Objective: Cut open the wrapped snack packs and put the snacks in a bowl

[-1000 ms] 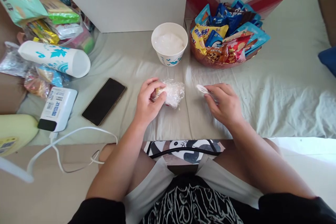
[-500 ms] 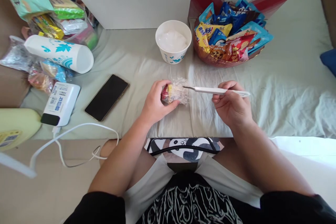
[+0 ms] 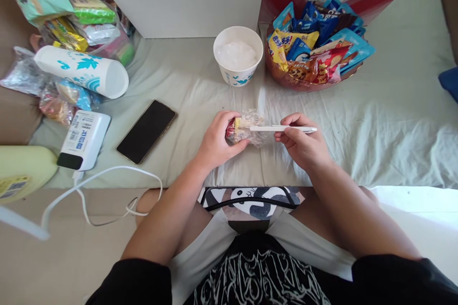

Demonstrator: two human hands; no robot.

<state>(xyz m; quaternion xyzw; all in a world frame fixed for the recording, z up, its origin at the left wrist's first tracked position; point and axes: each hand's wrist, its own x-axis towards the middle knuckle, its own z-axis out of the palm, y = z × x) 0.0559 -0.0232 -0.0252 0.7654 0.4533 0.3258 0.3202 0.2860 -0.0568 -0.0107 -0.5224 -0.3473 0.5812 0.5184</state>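
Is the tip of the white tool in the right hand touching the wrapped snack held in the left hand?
Touching. In the head view, the white tool in the right hand reaches its tip onto the clear wrapper of the wrapped snack, which the left hand pinches; no gap shows.

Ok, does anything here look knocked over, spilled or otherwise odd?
One thing: the white cup with blue leaves lies on its side at the left, its open mouth facing right, among loose snack packets. Nothing has spilled from it. The paper bowl stands upright.

Bright, soft daylight; faint shadows, sharp centre, wide-angle-warped edges.
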